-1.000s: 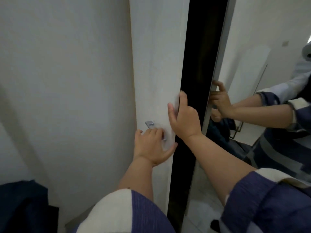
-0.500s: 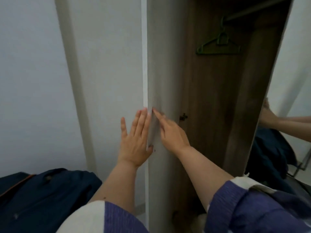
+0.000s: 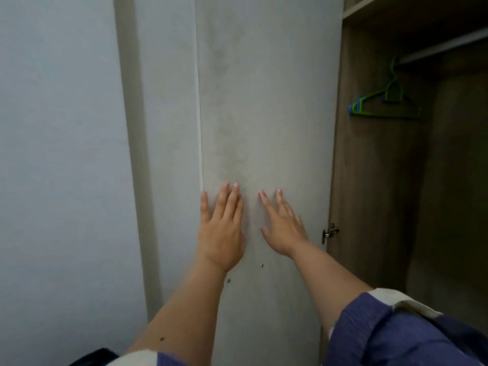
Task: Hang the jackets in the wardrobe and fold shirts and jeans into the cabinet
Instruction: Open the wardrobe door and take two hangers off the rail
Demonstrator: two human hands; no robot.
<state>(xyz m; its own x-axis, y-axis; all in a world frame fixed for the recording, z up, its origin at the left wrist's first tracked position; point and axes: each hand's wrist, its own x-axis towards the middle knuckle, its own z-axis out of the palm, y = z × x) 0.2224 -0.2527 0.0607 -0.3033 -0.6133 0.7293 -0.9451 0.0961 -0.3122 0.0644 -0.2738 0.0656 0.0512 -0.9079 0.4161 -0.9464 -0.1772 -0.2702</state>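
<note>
A: The hands first, pls. What do they do?

B: The left hand [image 3: 223, 231] lies flat on the inner face of the wardrobe door [image 3: 264, 101], fingers straight and close together, pointing up. It sits just beside the door's free edge, which is on the left. The right hand [image 3: 284, 228] is flat on the same panel too, fingers straight but spread a little. Neither hand holds anything; both palms press on the panel, near each other but apart.

A: And the door, how does it stand?

B: Swung open. Its pale grey inner side faces the camera, w/ two small screw heads below the hands. At its right edge there is a metal hinge [image 3: 328, 232], approx. at hand height.

A: The wardrobe itself?

B: The wardrobe [image 3: 383, 194] is open on the right, dark brown wood inside. A rail [image 3: 443, 50] runs across near the top, under a shelf. On the rail hang empty hangers [image 3: 383, 104], green and blue, bunched together.

A: Any jackets?

B: A dark cloth [image 3: 97, 356] shows at the bottom left corner, but whether it is a jacket one cannot tell. Left of the door is a pale wall [image 3: 52, 154]. The person's sleeves are purple-blue w/ cream cuffs.
</note>
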